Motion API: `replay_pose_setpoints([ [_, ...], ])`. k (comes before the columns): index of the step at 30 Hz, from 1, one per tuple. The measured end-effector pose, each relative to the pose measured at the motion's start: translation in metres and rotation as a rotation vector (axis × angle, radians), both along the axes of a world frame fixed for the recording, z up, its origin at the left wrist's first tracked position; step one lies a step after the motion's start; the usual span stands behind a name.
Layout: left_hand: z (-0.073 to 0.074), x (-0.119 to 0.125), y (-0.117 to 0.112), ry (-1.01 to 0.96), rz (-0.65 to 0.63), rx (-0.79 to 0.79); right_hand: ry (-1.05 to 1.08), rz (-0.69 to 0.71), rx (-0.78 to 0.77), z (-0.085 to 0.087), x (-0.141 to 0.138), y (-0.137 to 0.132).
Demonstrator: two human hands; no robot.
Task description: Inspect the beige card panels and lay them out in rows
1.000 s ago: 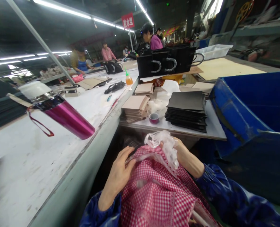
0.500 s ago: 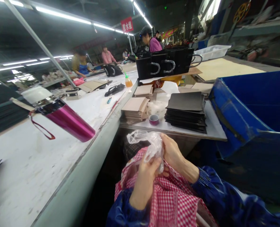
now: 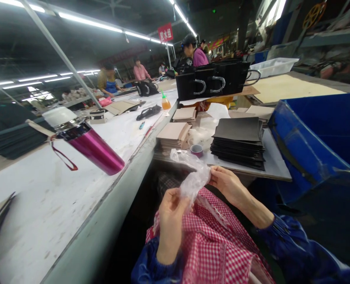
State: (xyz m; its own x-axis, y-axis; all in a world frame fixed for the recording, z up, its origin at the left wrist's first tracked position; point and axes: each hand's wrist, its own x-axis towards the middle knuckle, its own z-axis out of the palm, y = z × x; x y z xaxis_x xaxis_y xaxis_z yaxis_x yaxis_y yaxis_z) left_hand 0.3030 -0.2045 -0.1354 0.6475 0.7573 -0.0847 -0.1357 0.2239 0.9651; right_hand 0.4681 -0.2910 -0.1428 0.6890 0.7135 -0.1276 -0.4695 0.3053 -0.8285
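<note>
Long factory work desks are lit by overhead strip lights [image 3: 88, 19], and a co-worker in a purple top [image 3: 200, 57] is seen far ahead of the hands, with others seated along the line. A crumpled clear plastic bag [image 3: 193, 176] is held up between the two hands, above a red-and-white gingham apron [image 3: 213, 252] that covers the lap. Its lower part is grasped in the left hand [image 3: 171, 221], with the fingers curled around it, while its edge is pinched between the thumb and fingers of the right hand [image 3: 229, 185], so that neither hand is released. Blue shiny sleeves [image 3: 293, 248] are worn on both forearms. Just ahead of the hands, a smaller desk [image 3: 277, 174] is stacked with black card sheets [image 3: 238, 144] and beige card sheets [image 3: 173, 136], and a small round pot [image 3: 196, 150] stands between the stacks. Farther ahead, black handled paper bags [image 3: 212, 85] are lined up beyond the stacks. Left of the left hand, a magenta tumbler [image 3: 96, 148] lies on its side on a long white-covered desk [image 3: 44, 205], near an orange squeeze bottle [image 3: 165, 103]. Right of the right hand, a blue bin [image 3: 317, 134] is placed beside the smaller desk.
</note>
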Motion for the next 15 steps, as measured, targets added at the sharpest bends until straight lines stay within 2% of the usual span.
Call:
replay_pose_setpoints([
  [5, -0.006, -0.003, 0.002, -0.037, 0.057, 0.118, -0.384, -0.063, 0.037, 0.022, -0.001, -0.014],
  [8, -0.008, -0.001, 0.003, -0.075, 0.062, 0.116, -0.611, 0.016, 0.067, 0.032, -0.003, -0.023],
  [12, -0.010, 0.001, 0.004, -0.070, 0.078, 0.102, -0.837, 0.018, -0.071, 0.035, -0.006, -0.028],
  [15, -0.009, 0.001, 0.001, -0.045, 0.008, 0.059, -0.883, -0.039, -0.137, 0.033, -0.011, -0.023],
])
